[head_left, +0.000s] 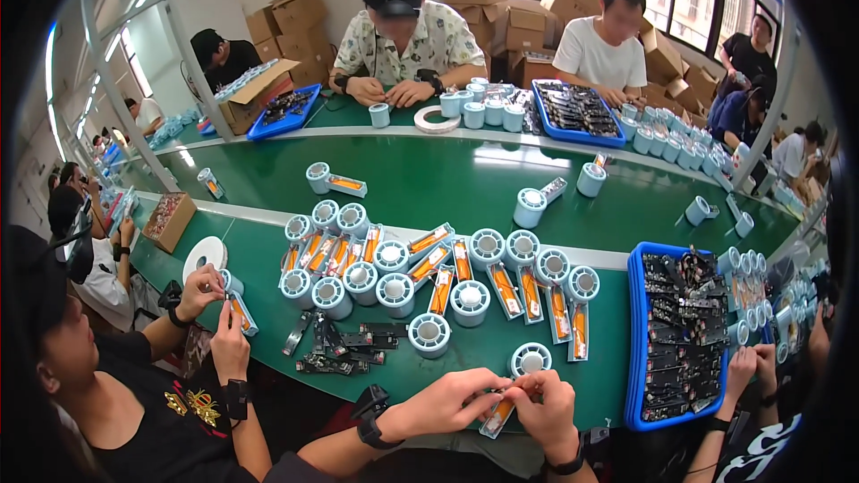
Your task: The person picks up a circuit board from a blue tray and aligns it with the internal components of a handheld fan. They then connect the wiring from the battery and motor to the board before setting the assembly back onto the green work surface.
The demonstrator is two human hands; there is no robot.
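At the near edge of the table, my left hand [456,406] and my right hand [548,404] meet with their fingers pinched over a light-blue handheld fan [531,358]. Its round slotted head points away from me, while the open handle with an orange strip shows below my fingertips. Whatever small part lies between the fingertips is hidden. Just beyond my hands stand several similar fans [429,335], heads up, with orange-lined handles. Left of these lies a loose pile of black circuit-board pieces [335,349].
A blue tray [637,340] heaped with black boards stands at my right. Beyond runs a green conveyor belt [412,165] carrying spaced-out fans. A co-worker's hands [210,291] handle a fan at my left, near a white tape roll [206,255] and a cardboard box [168,222].
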